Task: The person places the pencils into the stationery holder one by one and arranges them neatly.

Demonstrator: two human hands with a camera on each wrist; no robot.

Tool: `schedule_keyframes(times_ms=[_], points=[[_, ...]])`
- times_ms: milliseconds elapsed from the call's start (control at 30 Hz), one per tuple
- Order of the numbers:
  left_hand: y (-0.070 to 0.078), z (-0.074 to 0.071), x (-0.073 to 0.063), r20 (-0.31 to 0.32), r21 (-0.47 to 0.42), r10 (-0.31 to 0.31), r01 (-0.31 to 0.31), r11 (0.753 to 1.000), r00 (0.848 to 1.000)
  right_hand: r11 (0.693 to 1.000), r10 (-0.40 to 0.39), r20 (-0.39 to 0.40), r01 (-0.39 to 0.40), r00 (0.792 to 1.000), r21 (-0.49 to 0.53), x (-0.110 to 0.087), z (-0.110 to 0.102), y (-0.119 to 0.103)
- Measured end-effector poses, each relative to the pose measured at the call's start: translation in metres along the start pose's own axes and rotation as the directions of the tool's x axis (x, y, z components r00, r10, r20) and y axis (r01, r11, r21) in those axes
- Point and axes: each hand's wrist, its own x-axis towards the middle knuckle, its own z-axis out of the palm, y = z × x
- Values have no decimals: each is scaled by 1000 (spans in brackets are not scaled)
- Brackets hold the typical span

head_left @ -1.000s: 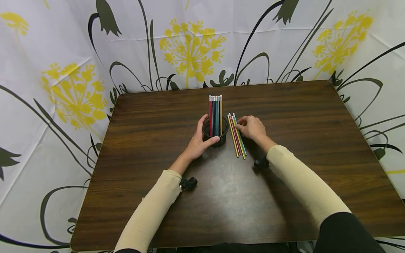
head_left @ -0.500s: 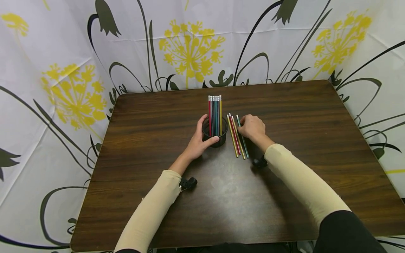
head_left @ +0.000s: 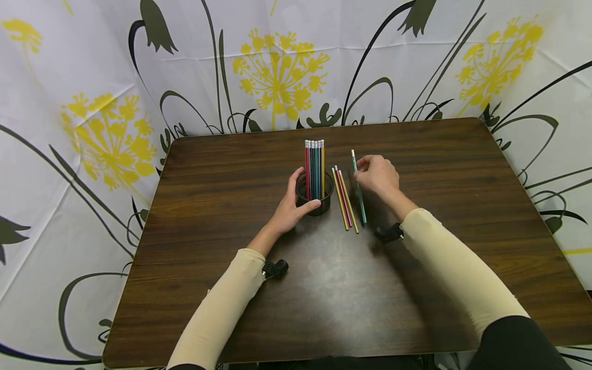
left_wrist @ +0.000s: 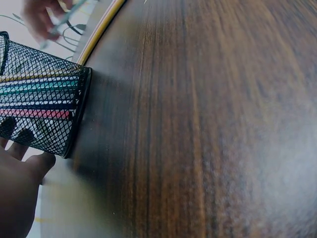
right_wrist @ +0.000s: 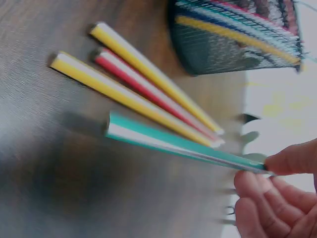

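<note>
My left hand [head_left: 288, 209] holds a black mesh pencil cup [head_left: 320, 207], fingers on its far left side and thumb across the front. Several pencils [head_left: 315, 164] in red, dark, green and yellow stand upright in the cup, eraser ends up. To the right, my right hand [head_left: 380, 176] pinches a green pencil [right_wrist: 173, 145] near its upper end between thumb and fingers; the pencil is raised off the table at a tilt. Between cup and hand lie three pencils on the tabletop: a yellow pencil [right_wrist: 124, 95], a red pencil [right_wrist: 143, 85] and another yellow pencil [right_wrist: 153, 72].
A brown wood-grain table [head_left: 222, 205] carries everything. Behind its back edge hangs a white curtain [head_left: 194, 77] printed with yellow flowers and dark stems. Black wrist cameras sit under both forearms, the right camera [head_left: 388, 234] close above the table.
My right hand has separated the green pencil from the other pencils, then lifted it and moved it right and away from me. The left hand and cup have stayed put.
</note>
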Motion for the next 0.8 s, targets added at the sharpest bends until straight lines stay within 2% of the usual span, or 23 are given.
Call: schedule_keyframes(times_ms=[100, 233, 333, 467, 633, 700, 800], points=[[-1, 0, 0, 2, -6, 0, 0, 1000, 1000, 991, -119, -106, 124, 987, 41, -7, -14, -13], [-2, 0, 1, 2, -6, 1, -1, 1000, 1000, 952, -249, -253, 284, 935, 113, -18, -34, -34], [-2, 0, 0, 0, 4, -4, 4, 1000, 1000, 900, -302, -349, 386, 887, 202, -24, -44, -46], [0, 0, 0, -1, 6, -11, 11, 1000, 1000, 809, -336, -437, 493, 834, 319, -31, -51, -57], [-1, 0, 1, 4, -7, -3, 3, 1000, 1000, 722, -361, -466, 558, 808, 409, -39, -48, -64], [-1, 0, 2, 6, -10, -1, 1, 1000, 1000, 702, -378, -462, 574, 802, 422, -40, -43, -65], [-1, 0, 1, 7, -13, 0, 0, 1000, 1000, 697, -404, -442, 583, 800, 418, -41, -35, -65]])
